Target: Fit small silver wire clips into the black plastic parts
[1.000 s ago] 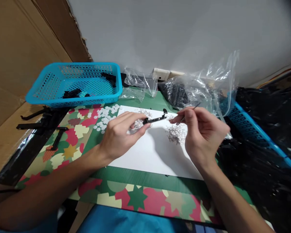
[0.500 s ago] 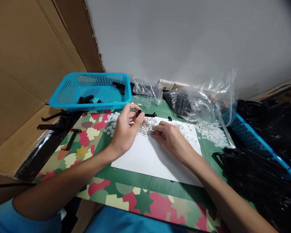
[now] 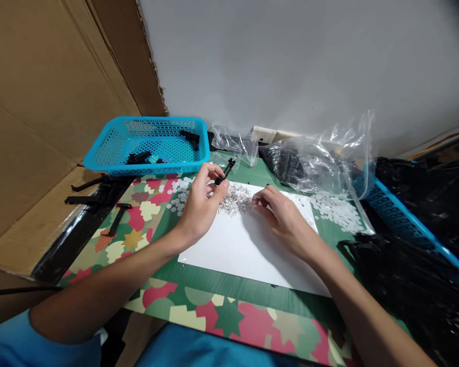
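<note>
My left hand [image 3: 202, 206] grips a slim black plastic part [image 3: 225, 172] between thumb and fingers, its far end pointing up and away to the right. Close to it, a heap of tiny silvery metal pieces [image 3: 235, 200] lies on a white sheet [image 3: 229, 250]. At the right side of that heap my right hand [image 3: 277, 209] is closed in a pinch. Whatever sits between its fingertips is too small or hidden to name. Small white discs [image 3: 179, 198] are scattered left of the sheet, and more white pieces [image 3: 338, 213] lie to its right.
A blue basket [image 3: 149, 171] holding some black parts stands at back left. Several black parts [image 3: 117, 219] lie below it. Clear plastic bags [image 3: 309, 163] lean by the wall. On the right are another blue basket [image 3: 409, 219] and a heap of black parts [image 3: 398, 275].
My right hand has shifted a little right, away from the middle of the metal heap. In my left hand the black part now shows more of its length, tilted upward.
</note>
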Demonstrator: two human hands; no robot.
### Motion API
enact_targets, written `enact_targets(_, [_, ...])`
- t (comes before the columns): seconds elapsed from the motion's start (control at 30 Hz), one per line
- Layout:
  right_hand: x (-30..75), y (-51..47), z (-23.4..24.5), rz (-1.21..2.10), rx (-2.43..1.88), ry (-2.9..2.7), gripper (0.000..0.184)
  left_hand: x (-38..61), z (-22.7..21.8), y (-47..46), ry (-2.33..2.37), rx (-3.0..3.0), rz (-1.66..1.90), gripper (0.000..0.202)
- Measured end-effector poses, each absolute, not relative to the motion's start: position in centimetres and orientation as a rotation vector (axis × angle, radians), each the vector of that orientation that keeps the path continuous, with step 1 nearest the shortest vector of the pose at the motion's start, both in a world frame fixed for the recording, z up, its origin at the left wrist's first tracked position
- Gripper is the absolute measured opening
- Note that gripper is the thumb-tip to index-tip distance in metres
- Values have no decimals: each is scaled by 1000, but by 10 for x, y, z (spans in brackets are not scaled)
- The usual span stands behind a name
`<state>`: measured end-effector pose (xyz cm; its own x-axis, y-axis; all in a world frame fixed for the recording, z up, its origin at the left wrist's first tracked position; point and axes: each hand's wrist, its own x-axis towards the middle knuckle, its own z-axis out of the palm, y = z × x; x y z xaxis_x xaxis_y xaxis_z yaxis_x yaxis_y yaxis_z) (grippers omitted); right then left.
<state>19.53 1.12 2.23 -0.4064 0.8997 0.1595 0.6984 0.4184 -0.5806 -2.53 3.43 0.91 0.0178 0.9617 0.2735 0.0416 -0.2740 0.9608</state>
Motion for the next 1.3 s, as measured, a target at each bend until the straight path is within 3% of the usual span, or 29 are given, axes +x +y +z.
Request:
enact_targets(0.5, [188,19,6,598,-1269,-2221,18,-24,14,29,1037,1425,1275,9])
enact_targets(0.87, [186,12,10,386,-1261,-2472,22,-25,17,28,1016,1464,1215,9])
enact_targets(1.1, [202,7,30,811,-1310,-2355,16,-26,16,28,1023,1463,1208,7])
enact_targets(1.3, [206,11,30,772,-1430,-2238,12,-26,16,26,1020,1470,1169,9])
